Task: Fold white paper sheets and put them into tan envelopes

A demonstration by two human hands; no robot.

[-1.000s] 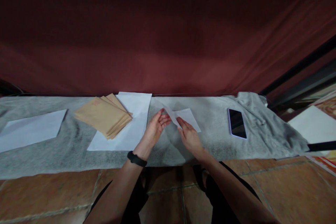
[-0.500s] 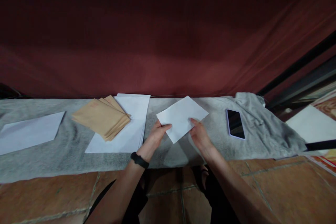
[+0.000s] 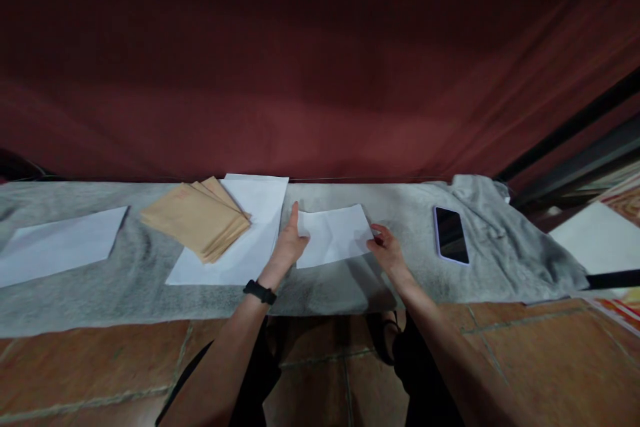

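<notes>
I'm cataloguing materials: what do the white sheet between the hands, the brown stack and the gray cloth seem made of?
White sheet: most likely matte paper; it looks thin, with straight edges.
Brown stack: probably kraft paper, dull; tan color, thin overlapping layers.
Gray cloth: soft-looking fabric, perhaps fleece or plush; it wrinkles and looks mottled, without shine. The weave is unclear.

You have one left hand [image 3: 290, 244], one right hand [image 3: 387, 251], one wristband [image 3: 259, 291], one phone [image 3: 451, 235], one envelope pile [image 3: 193, 221] and three lots of white paper [image 3: 333, 237] on one cloth [image 3: 410, 230]
</notes>
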